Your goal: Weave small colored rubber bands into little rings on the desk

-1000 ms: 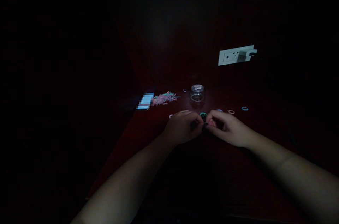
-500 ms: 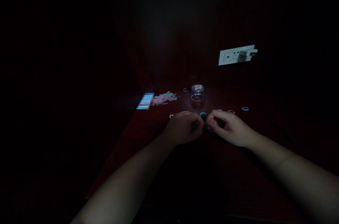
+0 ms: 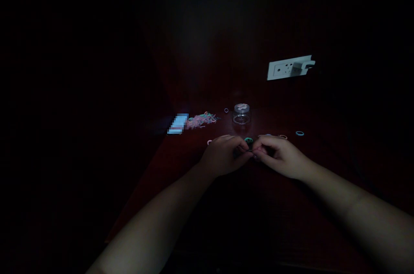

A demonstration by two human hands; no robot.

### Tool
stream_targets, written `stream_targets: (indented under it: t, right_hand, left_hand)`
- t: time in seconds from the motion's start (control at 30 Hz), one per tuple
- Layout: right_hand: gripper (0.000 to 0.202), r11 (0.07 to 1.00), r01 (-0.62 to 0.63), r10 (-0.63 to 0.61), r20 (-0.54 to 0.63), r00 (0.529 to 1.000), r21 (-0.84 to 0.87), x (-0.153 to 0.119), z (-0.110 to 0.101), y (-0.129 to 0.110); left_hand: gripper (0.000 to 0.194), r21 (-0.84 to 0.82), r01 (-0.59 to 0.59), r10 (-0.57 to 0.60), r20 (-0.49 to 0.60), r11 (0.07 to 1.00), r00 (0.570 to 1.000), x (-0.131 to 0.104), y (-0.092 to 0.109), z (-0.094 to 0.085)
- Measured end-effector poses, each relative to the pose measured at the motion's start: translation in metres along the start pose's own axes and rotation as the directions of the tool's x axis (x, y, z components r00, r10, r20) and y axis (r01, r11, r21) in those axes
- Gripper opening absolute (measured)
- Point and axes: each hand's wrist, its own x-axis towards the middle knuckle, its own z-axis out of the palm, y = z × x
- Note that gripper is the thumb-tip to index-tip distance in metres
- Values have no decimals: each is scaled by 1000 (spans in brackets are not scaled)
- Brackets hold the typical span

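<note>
My left hand (image 3: 225,156) and my right hand (image 3: 282,157) meet above the dark red table, fingertips almost touching. Both are closed in a pinch around something small and thin, too dim to name. A little purplish bit shows beneath the right fingertips. Just beyond the fingers lies a green ring-shaped band (image 3: 248,140). A pink ring (image 3: 209,142) pokes out past my left hand. Behind my right hand are an orange-pink ring (image 3: 283,137) and a blue one, partly covered.
A clear lidded jar (image 3: 241,114) stands farther back. Left of it lie a small ring (image 3: 226,110), a heap of pink and coloured bands (image 3: 203,120) and a lit, pixelated phone-like slab (image 3: 178,123). A blue ring (image 3: 299,133) sits at right. The wall has a socket plate (image 3: 289,68) with a plug.
My left thumb and fingertips have shifted slightly right, closing the small gap to my right fingertips. The objects on the table stay where they were.
</note>
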Motion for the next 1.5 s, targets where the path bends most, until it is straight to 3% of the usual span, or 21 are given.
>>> stream_targets:
  t: [0.93,1.5]
  right_hand:
    - [10,1000,15,-15,-29,999,-18,2,1,-1]
    - [9,998,35,-37,-59,998,-45,2,1,1]
  left_hand:
    - [12,-6,-45,45,-46,999,998,0,-4,3]
    - [8,-24,-31,31,29,999,999,0,-5,3]
